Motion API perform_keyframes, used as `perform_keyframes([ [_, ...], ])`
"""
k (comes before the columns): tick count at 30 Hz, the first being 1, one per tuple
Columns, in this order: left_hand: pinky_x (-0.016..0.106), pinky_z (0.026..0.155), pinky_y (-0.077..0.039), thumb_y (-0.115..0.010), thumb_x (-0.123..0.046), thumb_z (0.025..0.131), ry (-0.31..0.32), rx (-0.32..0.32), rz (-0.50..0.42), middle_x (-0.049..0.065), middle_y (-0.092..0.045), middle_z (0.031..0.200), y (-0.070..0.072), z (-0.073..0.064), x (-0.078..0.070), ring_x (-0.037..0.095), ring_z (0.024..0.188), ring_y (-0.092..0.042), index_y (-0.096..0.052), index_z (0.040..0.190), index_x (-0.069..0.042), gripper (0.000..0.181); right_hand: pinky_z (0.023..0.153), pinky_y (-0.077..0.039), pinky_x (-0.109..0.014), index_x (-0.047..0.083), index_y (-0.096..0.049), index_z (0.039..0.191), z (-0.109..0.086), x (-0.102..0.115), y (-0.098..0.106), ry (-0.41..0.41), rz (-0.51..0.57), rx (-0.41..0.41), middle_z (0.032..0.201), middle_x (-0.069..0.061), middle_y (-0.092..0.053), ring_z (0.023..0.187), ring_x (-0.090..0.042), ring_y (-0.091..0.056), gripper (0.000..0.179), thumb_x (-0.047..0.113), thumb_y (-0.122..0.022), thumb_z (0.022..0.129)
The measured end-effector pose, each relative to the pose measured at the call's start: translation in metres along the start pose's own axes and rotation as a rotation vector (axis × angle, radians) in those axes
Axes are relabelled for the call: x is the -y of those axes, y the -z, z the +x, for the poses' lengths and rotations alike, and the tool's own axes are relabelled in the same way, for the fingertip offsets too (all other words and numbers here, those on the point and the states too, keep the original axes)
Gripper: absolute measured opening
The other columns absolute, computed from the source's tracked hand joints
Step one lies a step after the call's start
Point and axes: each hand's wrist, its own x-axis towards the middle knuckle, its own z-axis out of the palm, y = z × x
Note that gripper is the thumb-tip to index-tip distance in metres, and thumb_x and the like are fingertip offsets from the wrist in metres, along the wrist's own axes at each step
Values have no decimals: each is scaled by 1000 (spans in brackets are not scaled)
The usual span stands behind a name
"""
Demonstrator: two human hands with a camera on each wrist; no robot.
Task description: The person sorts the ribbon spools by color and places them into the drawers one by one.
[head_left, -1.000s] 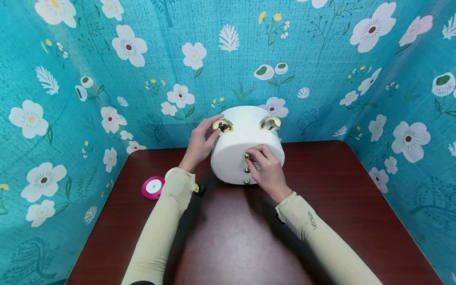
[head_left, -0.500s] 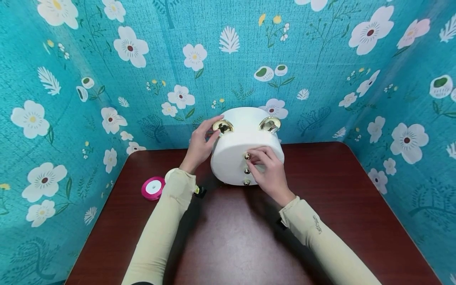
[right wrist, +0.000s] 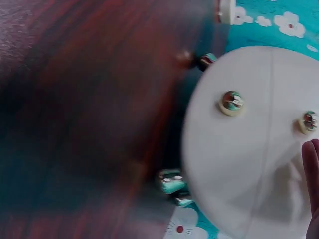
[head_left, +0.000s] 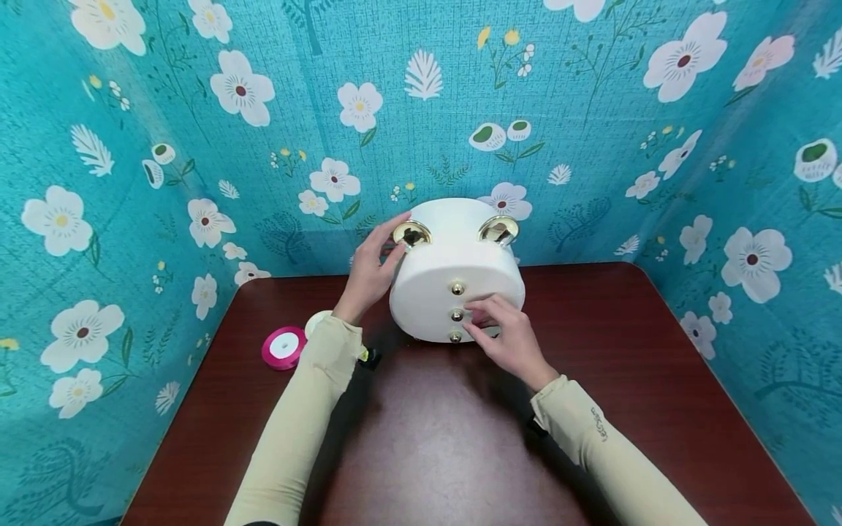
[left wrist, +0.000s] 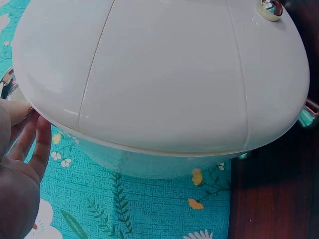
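Gripping a shiny, round gold fitting [head_left: 412,233] with my left hand [head_left: 370,269], I am keeping thumb and fingers at its edges. My right hand [head_left: 511,337] is hovering with thumb and index finger parted just beside the middle small, round, gold knob [head_left: 457,315]. The smooth, white, rounded container [head_left: 424,303] is standing toward the back of the dark red-brown table [head_left: 421,446].
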Motion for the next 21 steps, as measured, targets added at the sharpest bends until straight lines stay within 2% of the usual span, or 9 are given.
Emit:
perform_keyframes([
  [8, 34, 88, -52, -55, -21, 98, 0, -5, -24, -13, -49, 139, -1, 0, 2, 13, 103, -60, -46, 140, -41, 47, 68, -57, -25, 12, -67, 110, -4, -11, -13, -22, -19, 31, 92, -1, -69, 78, -13, -69, 30, 13, -77, 81],
  [13, 39, 87, -52, -56, -20, 97, -6, -12, -37, -9, -49, 140, -1, 1, 3, 16, 100, -60, -47, 140, -36, 47, 68, -56, -22, 13, -68, 106, -3, -14, -20, -42, -23, 8, 91, 0, -72, 79, -10, -69, 26, 16, -77, 81],
  [16, 42, 86, -52, -56, -15, 97, -1, -19, -41, -4, -50, 140, -2, 1, 3, 21, 101, -60, -49, 140, -29, 46, 67, -55, -20, 12, -69, 102, -1, -14, -24, -39, -21, -16, 90, 0, -73, 77, -8, -69, 24, 15, -78, 80],
  [17, 43, 87, -51, -56, -13, 97, 3, -18, -41, -2, -50, 140, -1, 0, -1, 23, 101, -60, -49, 141, -27, 46, 67, -55, -19, 12, -69, 101, 0, -13, -26, -39, -20, -27, 89, 0, -73, 76, -7, -69, 23, 15, -78, 80],
  [21, 42, 86, -51, -56, -14, 97, 8, -18, -42, -4, -50, 140, -2, 0, 0, 25, 102, -59, -49, 141, -28, 46, 66, -54, -17, 11, -69, 96, 2, -14, -29, -40, -6, -51, 87, 1, -73, 74, -6, -69, 20, 14, -79, 79],
])
